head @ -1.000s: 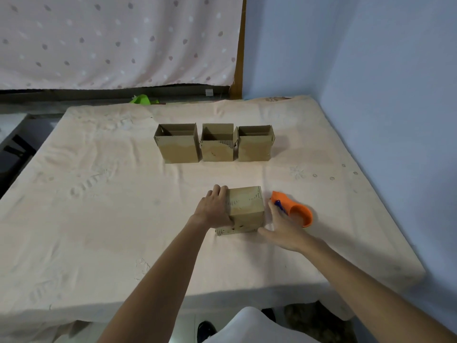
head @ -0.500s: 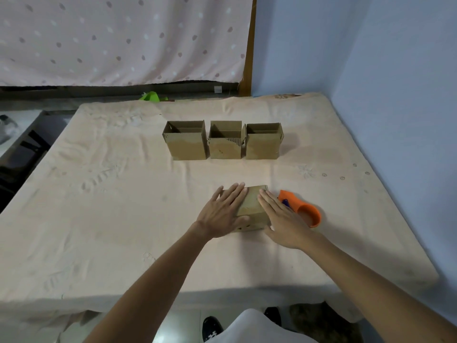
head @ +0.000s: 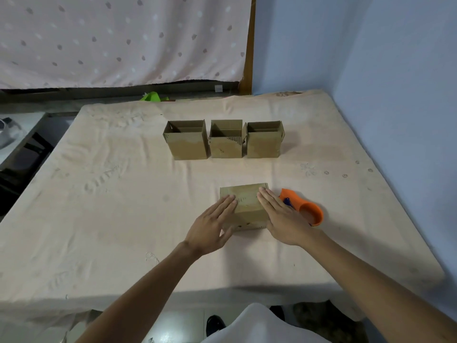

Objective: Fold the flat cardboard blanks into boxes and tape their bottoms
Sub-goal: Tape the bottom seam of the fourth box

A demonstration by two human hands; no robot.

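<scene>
Box [head: 244,206] sits upside down near me on the table [head: 123,194], tape gun [head: 303,209] just right; my left hand [head: 210,229] and right hand [head: 282,219] press flat, fingers straight, gripping nothing. Uneven pressure could spring the flaps before taping

both hands [head: 249,221] flat on cardboard box [head: 247,203], orange tape dispenser [head: 305,210] beside

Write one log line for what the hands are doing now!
left hand: flat on box | right hand: flat on box | tape dispenser: on table, right of box | behind: three open boxes in a row
</scene>
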